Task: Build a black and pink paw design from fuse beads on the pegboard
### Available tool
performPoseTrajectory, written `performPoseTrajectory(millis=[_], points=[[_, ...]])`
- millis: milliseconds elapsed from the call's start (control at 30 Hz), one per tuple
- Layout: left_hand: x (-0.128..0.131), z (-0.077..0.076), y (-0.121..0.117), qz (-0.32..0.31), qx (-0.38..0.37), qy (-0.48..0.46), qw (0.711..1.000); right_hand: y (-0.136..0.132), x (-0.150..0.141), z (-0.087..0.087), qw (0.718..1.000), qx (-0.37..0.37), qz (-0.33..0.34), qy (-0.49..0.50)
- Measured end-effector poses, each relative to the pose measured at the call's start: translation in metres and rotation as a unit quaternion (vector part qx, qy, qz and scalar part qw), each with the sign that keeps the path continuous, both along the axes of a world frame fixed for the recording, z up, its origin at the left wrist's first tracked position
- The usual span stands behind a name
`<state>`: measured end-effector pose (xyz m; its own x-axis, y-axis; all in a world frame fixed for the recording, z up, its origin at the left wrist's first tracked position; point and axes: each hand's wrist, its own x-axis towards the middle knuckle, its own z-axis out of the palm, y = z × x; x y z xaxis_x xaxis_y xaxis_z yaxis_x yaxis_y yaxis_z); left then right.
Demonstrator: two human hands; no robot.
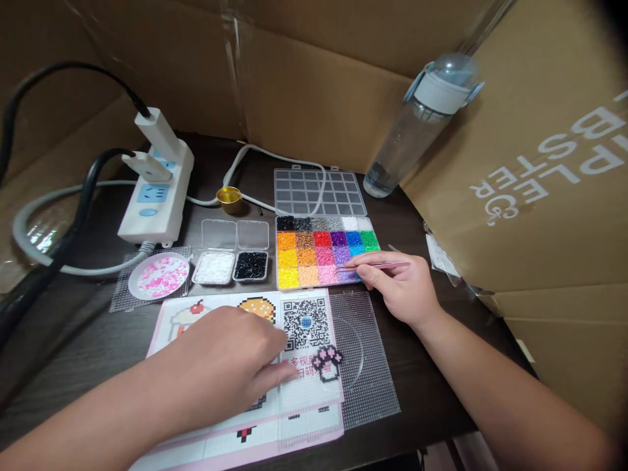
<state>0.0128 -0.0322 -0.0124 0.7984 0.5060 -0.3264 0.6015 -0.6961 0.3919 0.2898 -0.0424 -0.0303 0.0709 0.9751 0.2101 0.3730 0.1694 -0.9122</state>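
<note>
My right hand (400,288) pinches a pair of pink tweezers (387,265). The tips reach left to the light pink beads in the front row of the bead box (277,268). Whether a bead sits between the tips is too small to tell. My left hand (240,353) lies over the printed pattern sheet (196,438), thumb apart from the index finger; its other fingers are hidden. To its right, a paw-shaped bead piece (328,363) in black, pink and white is on a clear pegboard over the sheet, by the QR code (307,325).
Another clear pegboard (377,366) lies right of the sheet. Behind are a dish of pink and white beads (159,276), small boxes of white beads (214,268) and black beads (251,265), a gold cup (229,200), a power strip (159,203) and a bottle (417,131). Cardboard walls (314,85) surround the table.
</note>
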Motion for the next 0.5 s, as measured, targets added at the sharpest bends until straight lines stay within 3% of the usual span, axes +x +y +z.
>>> performPoseTrajectory(millis=[500], points=[[0.0019, 0.005, -0.0009, -0.001, -0.001, 0.007, 1.0, -0.0011, -0.0009, -0.003, 0.999, 0.034, 0.033, -0.012]])
